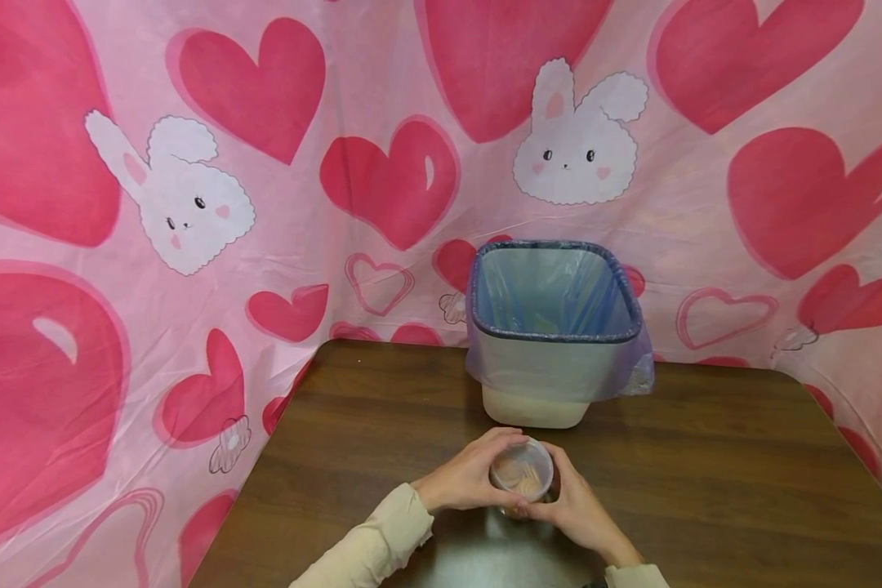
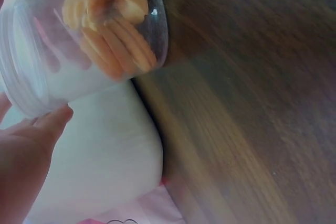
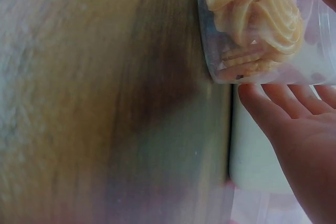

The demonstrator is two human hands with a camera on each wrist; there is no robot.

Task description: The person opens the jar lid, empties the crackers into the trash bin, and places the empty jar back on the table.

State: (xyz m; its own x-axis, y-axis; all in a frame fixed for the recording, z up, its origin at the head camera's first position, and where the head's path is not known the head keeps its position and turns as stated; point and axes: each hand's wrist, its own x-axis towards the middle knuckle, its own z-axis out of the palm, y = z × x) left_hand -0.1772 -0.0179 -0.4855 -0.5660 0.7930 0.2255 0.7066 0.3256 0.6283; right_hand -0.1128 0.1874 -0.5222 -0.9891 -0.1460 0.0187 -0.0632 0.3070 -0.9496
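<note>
A clear plastic jar [image 1: 523, 471] with a translucent lid stands on the table close to the person. Several golden cookies [image 2: 118, 45] lie in its lower part, and one with a piped swirl [image 3: 278, 22] shows in the right wrist view. The left hand [image 1: 473, 474] curls round the jar's left side near the lid. On the other side the right hand [image 1: 575, 502] grips the jar, its fingers along the wall and its thumb at the front. Some fingertips are hidden behind the jar.
Beyond the jar stands a white bin [image 1: 551, 376] lined with a bluish plastic bag [image 1: 635, 371]. The dark wooden table [image 1: 382, 408] has a pink cloth [image 1: 287, 229] with hearts and rabbits behind it and at its sides.
</note>
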